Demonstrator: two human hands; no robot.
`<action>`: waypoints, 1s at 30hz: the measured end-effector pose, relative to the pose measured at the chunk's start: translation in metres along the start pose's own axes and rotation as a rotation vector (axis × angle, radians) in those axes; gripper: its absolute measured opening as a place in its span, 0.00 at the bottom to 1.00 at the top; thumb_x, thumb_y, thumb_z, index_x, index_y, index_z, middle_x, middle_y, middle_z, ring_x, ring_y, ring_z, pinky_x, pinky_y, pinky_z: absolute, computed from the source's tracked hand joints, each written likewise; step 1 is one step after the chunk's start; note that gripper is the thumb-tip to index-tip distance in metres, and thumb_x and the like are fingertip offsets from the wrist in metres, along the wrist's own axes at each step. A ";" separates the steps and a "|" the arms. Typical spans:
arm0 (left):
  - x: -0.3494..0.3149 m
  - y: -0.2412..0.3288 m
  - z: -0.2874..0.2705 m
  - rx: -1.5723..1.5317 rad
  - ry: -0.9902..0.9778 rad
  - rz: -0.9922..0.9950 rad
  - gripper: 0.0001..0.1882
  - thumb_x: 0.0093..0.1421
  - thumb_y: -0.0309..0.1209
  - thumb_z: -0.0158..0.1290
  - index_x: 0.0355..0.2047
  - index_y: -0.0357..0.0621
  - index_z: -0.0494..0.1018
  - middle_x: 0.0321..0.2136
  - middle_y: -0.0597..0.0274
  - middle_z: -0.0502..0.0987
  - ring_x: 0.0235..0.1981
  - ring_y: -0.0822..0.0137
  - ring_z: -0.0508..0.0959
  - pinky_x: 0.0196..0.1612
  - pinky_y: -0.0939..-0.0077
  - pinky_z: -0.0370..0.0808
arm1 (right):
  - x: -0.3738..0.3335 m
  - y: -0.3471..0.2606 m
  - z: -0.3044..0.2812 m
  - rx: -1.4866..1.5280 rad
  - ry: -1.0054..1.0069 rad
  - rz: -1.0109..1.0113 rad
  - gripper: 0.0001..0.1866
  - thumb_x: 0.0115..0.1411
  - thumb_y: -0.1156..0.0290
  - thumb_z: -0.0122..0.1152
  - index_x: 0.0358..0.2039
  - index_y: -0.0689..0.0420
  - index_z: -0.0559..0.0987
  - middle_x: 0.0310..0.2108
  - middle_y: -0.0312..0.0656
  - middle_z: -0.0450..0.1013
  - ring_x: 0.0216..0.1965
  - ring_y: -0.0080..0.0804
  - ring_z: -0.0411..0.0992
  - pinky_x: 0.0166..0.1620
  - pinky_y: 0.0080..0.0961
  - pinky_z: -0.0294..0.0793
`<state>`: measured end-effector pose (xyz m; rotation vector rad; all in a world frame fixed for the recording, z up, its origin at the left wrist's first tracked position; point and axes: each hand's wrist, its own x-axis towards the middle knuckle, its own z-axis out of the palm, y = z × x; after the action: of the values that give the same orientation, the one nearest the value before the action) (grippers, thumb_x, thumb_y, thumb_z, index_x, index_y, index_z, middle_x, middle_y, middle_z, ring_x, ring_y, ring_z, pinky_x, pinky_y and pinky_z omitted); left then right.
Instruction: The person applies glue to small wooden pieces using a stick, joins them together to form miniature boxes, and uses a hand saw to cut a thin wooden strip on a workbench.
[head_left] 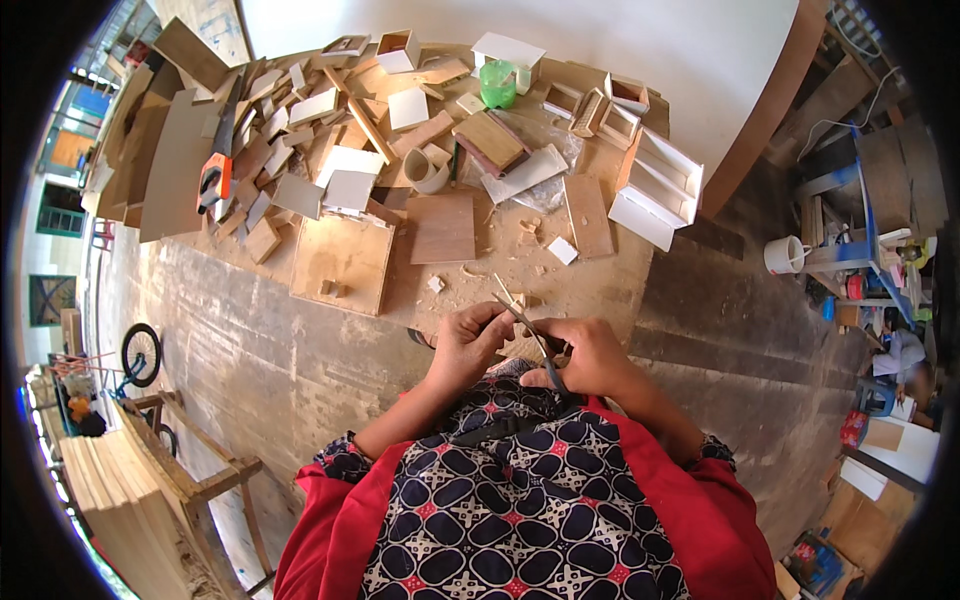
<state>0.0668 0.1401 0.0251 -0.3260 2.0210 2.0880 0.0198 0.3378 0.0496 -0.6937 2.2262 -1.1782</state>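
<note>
My left hand (pixel 470 345) is closed in a pinch around a thin pale wooden stick (pixel 505 289), held just off the table's near edge. My right hand (pixel 585 357) is wrapped about a narrow dark knife (pixel 540 342); its blade slants up and left to cross the stick near my left fingertips. Part of the knife's handle is hidden by my fingers. Just beyond both hands, a small pale wood block (pixel 528 299) and scattered wood shavings (pixel 470 270) lie on the wooden table (pixel 610 290).
Wood offcuts (pixel 265 150) heap at the table's left, beside an orange-handled saw (pixel 216 180). A green cut plastic bottle (pixel 497 84) stands at the back. White divided box (pixel 655 190) sits at right. A flat board (pixel 342 262) lies front left. A person (pixel 900 355) sits far right.
</note>
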 end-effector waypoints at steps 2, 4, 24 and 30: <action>0.001 0.000 0.003 0.012 0.014 0.008 0.13 0.64 0.32 0.49 0.26 0.37 0.74 0.19 0.72 0.71 0.22 0.81 0.67 0.25 0.83 0.65 | 0.000 0.001 0.001 -0.026 0.049 -0.065 0.33 0.39 0.46 0.74 0.42 0.54 0.79 0.27 0.47 0.76 0.31 0.47 0.75 0.36 0.37 0.73; 0.002 -0.004 0.003 0.048 0.023 0.026 0.12 0.63 0.32 0.49 0.26 0.37 0.74 0.19 0.72 0.70 0.22 0.81 0.67 0.25 0.83 0.65 | -0.001 0.003 0.000 -0.051 0.070 -0.096 0.34 0.39 0.45 0.73 0.43 0.54 0.79 0.31 0.48 0.76 0.35 0.48 0.75 0.39 0.37 0.73; 0.005 -0.006 0.010 -0.070 0.060 -0.016 0.10 0.64 0.29 0.49 0.35 0.34 0.75 0.23 0.69 0.75 0.24 0.80 0.69 0.28 0.85 0.67 | 0.000 0.014 -0.003 -0.076 0.041 -0.062 0.40 0.39 0.41 0.71 0.46 0.57 0.76 0.41 0.50 0.74 0.44 0.50 0.72 0.47 0.38 0.72; 0.008 -0.004 0.007 0.054 -0.005 0.005 0.10 0.63 0.29 0.49 0.28 0.36 0.74 0.20 0.72 0.72 0.22 0.81 0.67 0.25 0.84 0.64 | 0.001 0.016 -0.003 0.031 0.047 -0.074 0.37 0.38 0.45 0.74 0.44 0.57 0.78 0.33 0.49 0.75 0.38 0.48 0.74 0.42 0.36 0.73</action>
<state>0.0606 0.1477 0.0195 -0.3072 2.0729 2.0314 0.0139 0.3468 0.0377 -0.7487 2.2324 -1.2751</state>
